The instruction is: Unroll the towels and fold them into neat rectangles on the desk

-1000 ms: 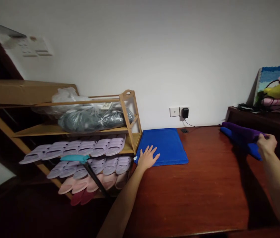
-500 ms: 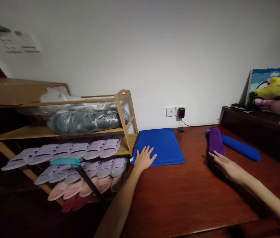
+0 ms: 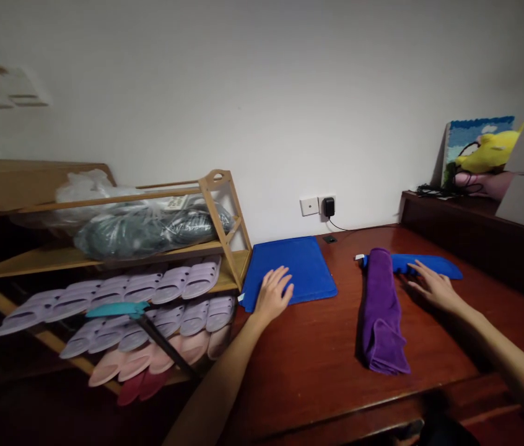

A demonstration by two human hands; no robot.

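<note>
My left hand rests with fingers spread on the near left part of a flat blue mat. My right hand has its fingers stretched out at the near edge of a long, narrow blue piece that looks like a folded or rolled mat; whether they press on it I cannot tell. Between the hands a purple towel, folded into a long strip, lies across the left part of that blue piece. One near corner of the towel is turned over.
A wooden shoe rack with lilac slippers stands left of the brown table. A black plug sits in the wall socket. On a raised ledge at the right are a yellow plush toy and a picture.
My right hand has left the purple towel for the narrow blue piece. The towel now lies longer toward the front edge. My left hand stays on the mat; the view has shifted slightly.
</note>
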